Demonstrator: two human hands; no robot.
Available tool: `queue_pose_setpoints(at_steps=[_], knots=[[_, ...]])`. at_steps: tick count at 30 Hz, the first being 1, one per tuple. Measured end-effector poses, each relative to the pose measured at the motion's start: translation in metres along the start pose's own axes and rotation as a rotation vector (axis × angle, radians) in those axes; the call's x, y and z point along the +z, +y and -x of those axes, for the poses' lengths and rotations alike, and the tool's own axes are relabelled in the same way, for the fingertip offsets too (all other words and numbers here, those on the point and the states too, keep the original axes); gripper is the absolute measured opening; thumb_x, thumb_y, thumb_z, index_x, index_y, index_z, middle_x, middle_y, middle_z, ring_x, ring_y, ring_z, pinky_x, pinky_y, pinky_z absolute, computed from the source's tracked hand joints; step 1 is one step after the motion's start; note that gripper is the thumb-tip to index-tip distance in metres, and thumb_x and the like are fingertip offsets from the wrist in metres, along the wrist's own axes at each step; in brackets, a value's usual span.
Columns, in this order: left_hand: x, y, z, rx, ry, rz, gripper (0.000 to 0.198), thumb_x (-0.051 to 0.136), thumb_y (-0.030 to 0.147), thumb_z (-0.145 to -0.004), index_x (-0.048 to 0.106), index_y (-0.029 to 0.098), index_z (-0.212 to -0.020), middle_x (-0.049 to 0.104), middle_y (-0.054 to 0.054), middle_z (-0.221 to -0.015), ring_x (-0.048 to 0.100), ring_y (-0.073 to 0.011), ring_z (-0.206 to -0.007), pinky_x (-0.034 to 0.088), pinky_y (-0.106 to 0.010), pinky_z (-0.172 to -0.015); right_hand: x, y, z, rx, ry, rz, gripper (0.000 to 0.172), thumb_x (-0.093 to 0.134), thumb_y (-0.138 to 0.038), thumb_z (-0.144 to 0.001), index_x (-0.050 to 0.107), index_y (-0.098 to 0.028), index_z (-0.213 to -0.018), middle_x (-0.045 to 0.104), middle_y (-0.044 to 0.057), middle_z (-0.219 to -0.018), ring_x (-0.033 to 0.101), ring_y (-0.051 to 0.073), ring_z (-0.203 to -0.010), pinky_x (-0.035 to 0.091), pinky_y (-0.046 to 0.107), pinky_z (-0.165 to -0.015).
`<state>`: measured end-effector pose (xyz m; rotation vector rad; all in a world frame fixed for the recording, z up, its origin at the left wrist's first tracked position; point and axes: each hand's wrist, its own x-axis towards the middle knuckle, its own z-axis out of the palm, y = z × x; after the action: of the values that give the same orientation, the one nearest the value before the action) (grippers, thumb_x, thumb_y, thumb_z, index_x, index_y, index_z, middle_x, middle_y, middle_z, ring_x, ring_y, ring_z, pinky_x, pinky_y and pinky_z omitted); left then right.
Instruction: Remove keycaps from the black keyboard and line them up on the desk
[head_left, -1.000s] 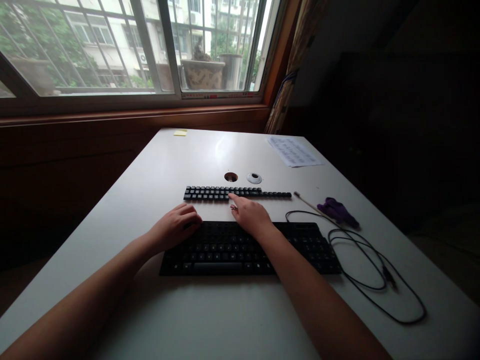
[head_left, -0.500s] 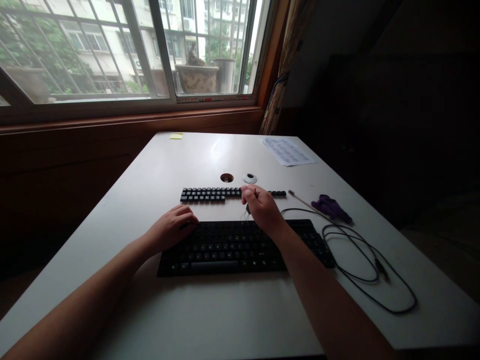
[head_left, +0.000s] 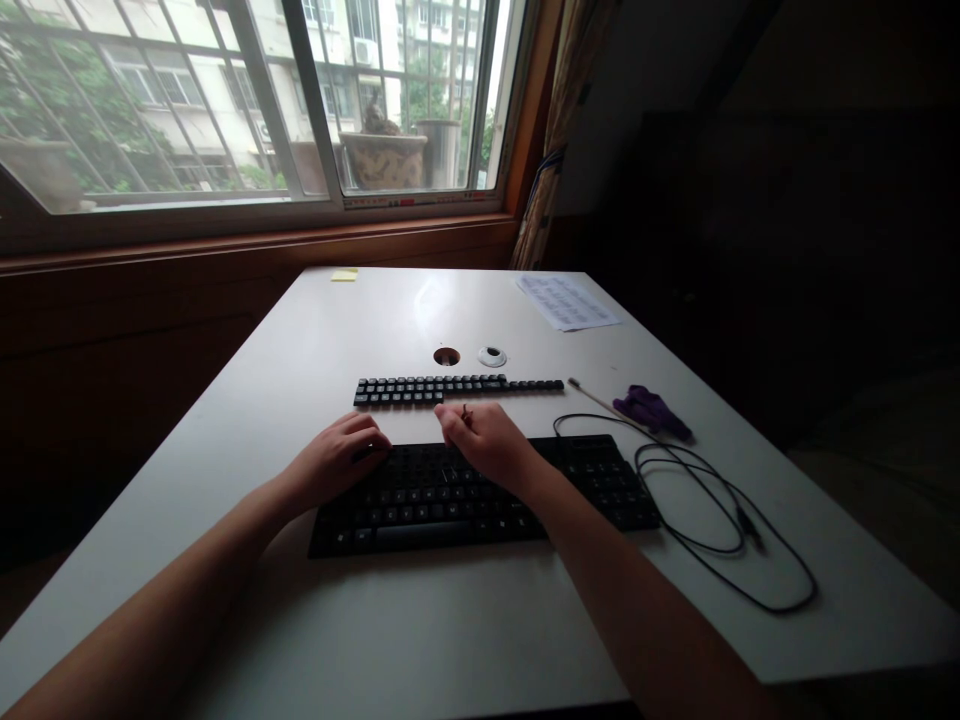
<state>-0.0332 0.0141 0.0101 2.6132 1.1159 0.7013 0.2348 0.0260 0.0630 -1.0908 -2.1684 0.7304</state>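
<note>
A black keyboard (head_left: 431, 533) lies on the white table, with its keycaps gone from part of the upper left area. My left hand (head_left: 337, 455) grips the keyboard's upper left edge, fingers bent and together. Above the middle of the keyboard my right hand (head_left: 487, 440) is closed around a keycap puller (head_left: 466, 414). Its brownish handle end shows at the fist, and thin wire loops hang over the bare key area. Whether the wires hold a keycap, I cannot make out. Loose black keycaps (head_left: 397, 385) stand in neat rows just behind the keyboard.
A coiled black cable (head_left: 720, 550) lies right of the keyboard. Near it are a thin brush-like stick (head_left: 592, 395) and a purple cloth (head_left: 652, 410). Farther back are a cable hole (head_left: 446, 357), its round cover (head_left: 492, 356), printed papers (head_left: 568, 302) and yellow sticky notes (head_left: 344, 275).
My right hand has moved left and nearer, from the keycap rows to over the keyboard, with the puller. A dark piece showed at the wires earlier. My left hand stays at the edge.
</note>
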Motion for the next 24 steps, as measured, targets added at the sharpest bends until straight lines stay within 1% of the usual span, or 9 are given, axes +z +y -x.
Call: queue_pose_setpoints(at_steps=[4,7,11,19,24], knots=[[0.000,0.000,0.000,-0.010,-0.005,0.006,0.013,0.054,0.022,-0.096,0.067,0.020,-0.098,0.060,-0.006,-0.093,0.055,-0.0189,-0.087,0.048,-0.032,-0.080,-0.001,-0.003,0.002,-0.064,-0.021,0.093,0.049,0.035,-0.042,-0.100,0.048,-0.019,-0.059,0.045,-0.003,-0.052,0.040,0.010,-0.051,0.027,0.027,-0.056],[0.000,0.000,0.000,-0.011,-0.006,0.009,0.013,0.054,0.022,-0.096,0.067,0.020,-0.098,0.060,-0.006,-0.093,0.055,-0.0189,-0.087,0.048,-0.032,-0.079,-0.003,-0.004,0.002,-0.103,-0.022,0.123,0.047,0.038,-0.041,-0.099,0.043,-0.019,-0.058,0.039,-0.004,-0.051,0.035,0.009,-0.049,0.024,0.027,-0.054],[0.000,-0.001,0.000,-0.013,-0.006,0.010,0.013,0.053,0.022,-0.096,0.066,0.020,-0.098,0.060,-0.006,-0.094,0.055,-0.0187,-0.087,0.048,-0.032,-0.079,-0.004,-0.001,0.003,-0.125,-0.016,0.135,0.050,0.044,-0.044,-0.097,0.037,-0.019,-0.054,0.031,-0.005,-0.050,0.029,0.008,-0.048,0.021,0.028,-0.053],[0.002,-0.003,0.001,-0.007,-0.002,0.008,0.012,0.055,0.021,-0.096,0.067,0.020,-0.099,0.060,-0.006,-0.093,0.055,-0.0189,-0.087,0.047,-0.032,-0.079,0.002,0.003,0.003,-0.110,-0.042,0.147,0.056,0.051,-0.050,-0.094,0.036,-0.019,-0.051,0.029,-0.006,-0.048,0.027,0.007,-0.047,0.021,0.028,-0.052],[0.001,-0.002,0.001,-0.006,0.000,0.009,0.012,0.055,0.021,-0.096,0.066,0.020,-0.099,0.060,-0.006,-0.093,0.055,-0.0189,-0.087,0.047,-0.031,-0.079,0.000,0.007,0.003,-0.098,-0.058,0.104,0.056,0.052,-0.051,-0.093,0.036,-0.018,-0.051,0.028,-0.006,-0.048,0.027,0.007,-0.047,0.020,0.028,-0.051]])
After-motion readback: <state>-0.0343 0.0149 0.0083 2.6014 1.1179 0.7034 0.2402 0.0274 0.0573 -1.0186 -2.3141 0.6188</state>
